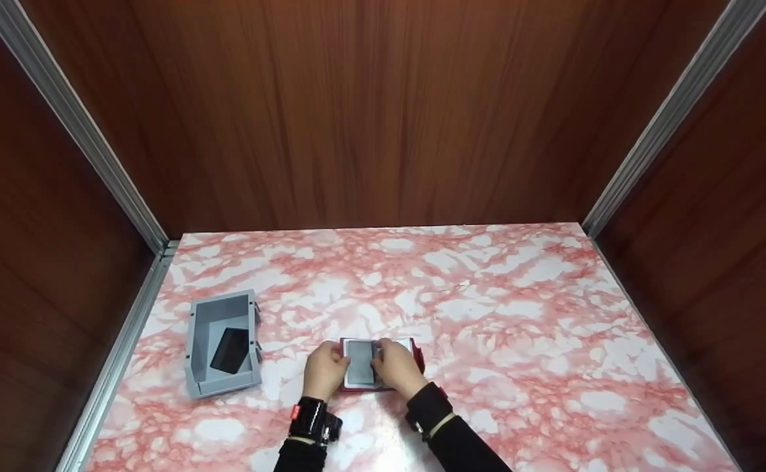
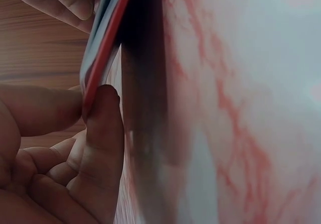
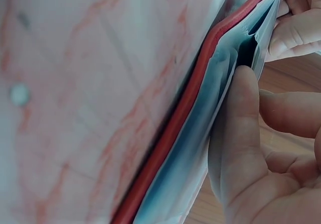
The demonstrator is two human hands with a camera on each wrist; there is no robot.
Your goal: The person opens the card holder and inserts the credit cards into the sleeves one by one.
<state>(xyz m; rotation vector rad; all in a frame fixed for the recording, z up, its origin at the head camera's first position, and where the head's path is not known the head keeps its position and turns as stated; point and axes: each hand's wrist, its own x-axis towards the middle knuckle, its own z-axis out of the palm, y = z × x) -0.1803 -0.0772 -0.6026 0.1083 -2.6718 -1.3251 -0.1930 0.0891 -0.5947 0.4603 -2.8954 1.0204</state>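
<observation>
The left hand is pinching the wallet at its left edge, thumb and finger closing on the thin border from either side. The right hand is working at a pale pocket, its fingertips apparently pinching the thin front layer, though the close view is hiding just where they meet. The pocket's dark mouth is gaping beside those fingers. Between the hands a grey panel is showing on the wallet, and a red cover is backing it. The wallet is sitting over the near middle of the marbled table. Black straps are circling both wrists, just beyond black sleeves. Well apart, toward the person's left, a grey bin is standing on the table, and a black slab is lying aslant inside. Behind, a brown panel is rising from the table's far edge
</observation>
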